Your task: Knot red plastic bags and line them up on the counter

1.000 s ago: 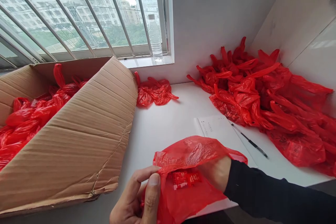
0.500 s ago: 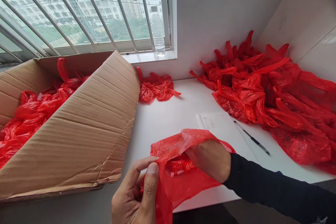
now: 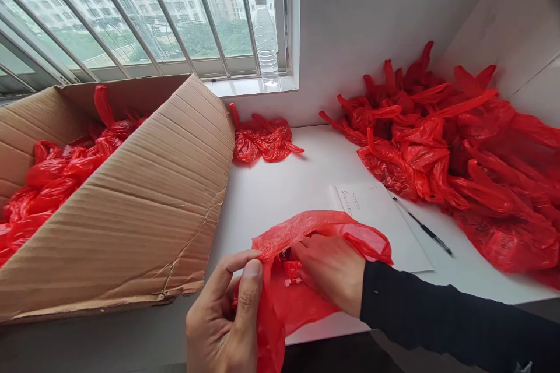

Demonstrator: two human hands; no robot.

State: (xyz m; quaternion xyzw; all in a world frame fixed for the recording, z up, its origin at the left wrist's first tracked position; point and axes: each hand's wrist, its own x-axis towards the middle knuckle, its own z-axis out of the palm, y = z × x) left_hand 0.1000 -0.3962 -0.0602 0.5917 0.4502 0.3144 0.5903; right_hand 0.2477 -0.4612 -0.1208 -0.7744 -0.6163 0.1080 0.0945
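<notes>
A thin red plastic bag (image 3: 301, 309) lies spread at the table's front edge with its mouth open. My left hand (image 3: 234, 309) pinches the bag's rim between thumb and forefinger at its left side. My right hand (image 3: 328, 268) reaches inside the bag, back of the hand up, its fingertips mostly hidden by the plastic and the hand itself. Beside those fingers, within the bag, sits a small red packet (image 3: 292, 273) with white print. Whether my right hand grips anything is hidden.
On the left stands a cardboard box (image 3: 144, 215) filled with red bags. A heap of red plastic bags (image 3: 424, 145) covers the right side. Two small tied bags (image 3: 266, 139) lie at the back. Paper sheets (image 3: 380, 221), a pen (image 3: 424, 227) and a bottle (image 3: 266, 41) are around.
My right hand has pushed further left into the bag, covering more of the red packet. My left hand keeps its pinch on the rim. The view has shifted slightly.
</notes>
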